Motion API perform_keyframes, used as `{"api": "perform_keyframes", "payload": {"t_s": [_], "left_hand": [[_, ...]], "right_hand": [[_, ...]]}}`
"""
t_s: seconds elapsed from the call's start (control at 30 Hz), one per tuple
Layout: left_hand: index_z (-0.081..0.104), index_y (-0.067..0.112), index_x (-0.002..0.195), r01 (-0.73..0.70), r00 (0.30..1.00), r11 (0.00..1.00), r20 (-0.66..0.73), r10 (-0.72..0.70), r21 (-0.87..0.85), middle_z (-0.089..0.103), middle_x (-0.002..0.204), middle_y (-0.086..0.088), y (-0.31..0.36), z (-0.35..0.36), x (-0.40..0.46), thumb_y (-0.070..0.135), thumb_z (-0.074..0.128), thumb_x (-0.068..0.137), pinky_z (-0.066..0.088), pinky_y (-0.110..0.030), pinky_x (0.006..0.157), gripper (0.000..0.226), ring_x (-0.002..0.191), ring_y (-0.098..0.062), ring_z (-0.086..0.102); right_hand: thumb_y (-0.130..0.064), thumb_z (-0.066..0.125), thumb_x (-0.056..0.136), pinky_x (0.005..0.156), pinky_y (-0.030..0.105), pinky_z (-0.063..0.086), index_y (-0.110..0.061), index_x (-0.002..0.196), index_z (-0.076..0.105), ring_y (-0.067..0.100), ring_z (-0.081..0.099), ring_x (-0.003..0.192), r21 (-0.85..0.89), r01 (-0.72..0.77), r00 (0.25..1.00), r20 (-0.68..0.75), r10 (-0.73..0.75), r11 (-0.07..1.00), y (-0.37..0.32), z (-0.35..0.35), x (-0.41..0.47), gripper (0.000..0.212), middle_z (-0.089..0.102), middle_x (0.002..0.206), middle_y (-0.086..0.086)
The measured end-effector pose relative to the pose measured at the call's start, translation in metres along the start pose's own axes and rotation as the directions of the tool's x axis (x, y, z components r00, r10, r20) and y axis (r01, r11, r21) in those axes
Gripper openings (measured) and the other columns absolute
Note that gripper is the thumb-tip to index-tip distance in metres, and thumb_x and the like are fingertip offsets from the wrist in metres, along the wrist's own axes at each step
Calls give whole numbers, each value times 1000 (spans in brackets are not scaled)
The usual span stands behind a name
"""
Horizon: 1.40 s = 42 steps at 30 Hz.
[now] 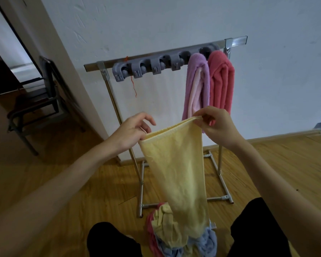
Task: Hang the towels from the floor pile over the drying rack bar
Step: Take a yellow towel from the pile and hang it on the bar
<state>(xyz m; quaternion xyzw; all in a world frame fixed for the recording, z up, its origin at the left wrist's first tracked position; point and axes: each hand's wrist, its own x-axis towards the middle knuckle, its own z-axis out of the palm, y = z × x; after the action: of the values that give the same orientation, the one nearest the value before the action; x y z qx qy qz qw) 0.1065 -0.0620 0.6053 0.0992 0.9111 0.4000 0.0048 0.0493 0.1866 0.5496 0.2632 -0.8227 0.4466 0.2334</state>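
A yellow towel [176, 167] hangs lengthwise in front of me, held by its top edge. My left hand [132, 130] pinches the left corner and my right hand [217, 125] pinches the right corner. Its lower end reaches the floor pile [161, 236] of pink, yellow and blue towels between my knees. Behind it stands the drying rack, its metal bar [95, 66] running up to the right. A purple towel [196, 84] and a pink towel [220, 80] hang side by side at the bar's right end.
A grey clip holder strip [148, 66] with several clips is fixed along the bar's middle, with a red thread dangling. The rack's metal feet [220, 198] spread over the wooden floor. A dark chair [43, 101] stands at the left by a doorway. A white wall is behind.
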Motion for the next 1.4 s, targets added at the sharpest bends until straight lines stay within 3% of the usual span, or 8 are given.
{"api": "perform_keyframes", "payload": {"t_s": [0.2,0.37,0.6,0.83,1.0,1.1,1.27,1.4], "left_hand": [[45,49,124,-128,941,982,331,76,141,47,109,4,8,19,-15,-2,51,89,51,-28,81,62,93,-15,52],[64,27,115,-273,867,913,488,96,304,51,107,-2,12,21,-19,-5,49,86,44,-31,84,45,97,-15,51],[59,24,129,-439,723,834,683,106,334,56,118,6,20,14,-20,-3,55,88,43,-20,92,49,105,-4,51],[75,17,97,-717,696,469,497,518,516,65,93,-1,7,23,-22,22,64,88,41,-23,80,15,88,-14,57],[72,17,88,-778,593,236,556,583,582,66,110,-3,7,27,-17,32,46,91,36,-33,105,30,109,-19,60],[67,16,88,-757,609,229,533,588,612,69,91,0,2,30,-12,29,36,94,39,-34,101,34,90,-18,65],[65,14,95,-643,702,427,267,660,636,68,90,1,-7,32,-7,33,39,95,38,-33,83,32,85,-18,61],[61,14,98,-616,718,522,146,681,590,65,86,0,-8,39,-5,33,41,97,38,-35,72,28,78,-18,57]], "right_hand": [[-4,56,89,64,11,38,-7,94,66,6,50,69,-32,-32,997,74,34,999,-6,15,-2,11,55,76,-13],[-1,56,88,67,5,35,-3,97,65,-13,48,72,-45,-14,993,114,19,999,-9,23,-4,12,49,77,-22],[1,58,86,65,25,45,-2,95,66,19,56,72,29,38,976,214,-43,999,-17,27,-8,12,63,84,2],[1,59,87,67,21,44,0,97,66,19,57,74,67,14,986,168,-25,998,-13,28,-8,12,62,84,0],[1,60,85,63,14,41,-1,97,68,19,57,70,40,13,986,168,-20,999,-10,24,-7,14,66,83,3],[-2,61,86,66,20,46,-2,96,69,14,58,70,79,-8,990,144,-4,997,-10,23,-8,13,66,81,1],[-5,67,85,72,45,54,-1,95,70,32,64,77,235,-54,992,125,25,970,-15,13,-11,11,69,81,15],[-4,73,79,71,40,57,2,95,71,34,66,75,341,-72,984,180,10,937,-24,5,-10,16,70,81,18]]}}
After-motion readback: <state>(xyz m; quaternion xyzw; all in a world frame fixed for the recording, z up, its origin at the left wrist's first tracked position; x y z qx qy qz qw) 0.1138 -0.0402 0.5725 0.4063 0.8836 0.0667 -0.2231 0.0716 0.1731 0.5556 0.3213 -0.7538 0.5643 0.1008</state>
